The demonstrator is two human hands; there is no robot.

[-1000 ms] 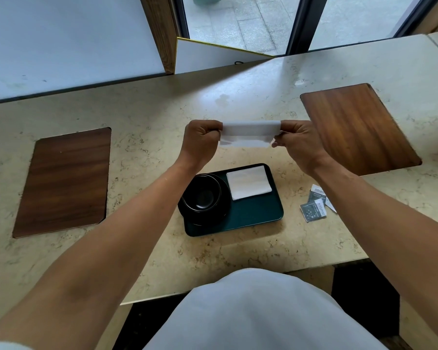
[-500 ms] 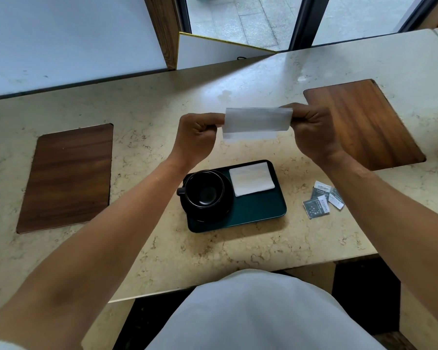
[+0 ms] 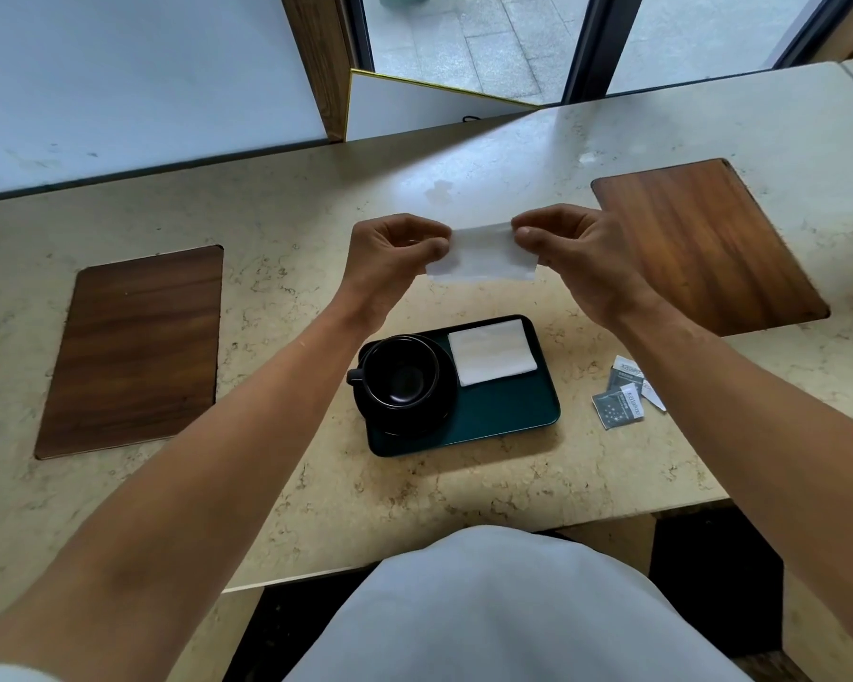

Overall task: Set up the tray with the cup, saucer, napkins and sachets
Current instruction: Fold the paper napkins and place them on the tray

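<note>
A dark green tray (image 3: 508, 411) lies on the marble counter in front of me. On its left part stands a black cup (image 3: 399, 376) on a black saucer (image 3: 434, 415), handle to the left. A folded white napkin (image 3: 491, 351) lies flat in the tray's far right corner. Above and beyond the tray, my left hand (image 3: 390, 253) and my right hand (image 3: 577, 248) pinch the two upper corners of a second white napkin (image 3: 481, 258), which hangs folded between them. Several grey sachets (image 3: 624, 396) lie on the counter to the right of the tray.
Two wooden inlay panels sit in the counter, one at the left (image 3: 134, 351) and one at the far right (image 3: 705, 243). The counter's front edge (image 3: 464, 548) runs just before my body. A wall and window frames rise behind the counter.
My hands have drawn closer together with the napkin between them, so it now hangs narrower and lower. The tray, cup and sachets have stayed put.
</note>
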